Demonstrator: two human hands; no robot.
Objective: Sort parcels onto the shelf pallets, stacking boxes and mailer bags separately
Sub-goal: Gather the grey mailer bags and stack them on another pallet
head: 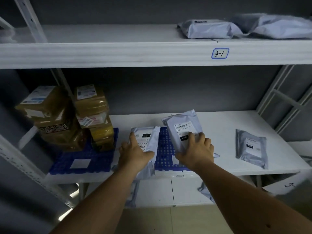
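Two grey mailer bags sit over the right-hand blue pallet [164, 149] on the middle shelf. My left hand [135, 152] grips the left mailer bag [148, 137], thumb under its near edge. My right hand [196, 149] grips the right mailer bag [183, 125], which is tilted up off the pallet with its label facing me. On the left-hand blue pallet [94, 162] stand several brown taped boxes [92, 102] in stacks.
A third grey mailer bag [252, 147] lies flat on the white shelf [219, 125] to the right. Two more mailer bags [211, 28] rest on the upper shelf, labelled 3-1 [220, 53]. White uprights frame both sides. More grey bags hang below the shelf edge.
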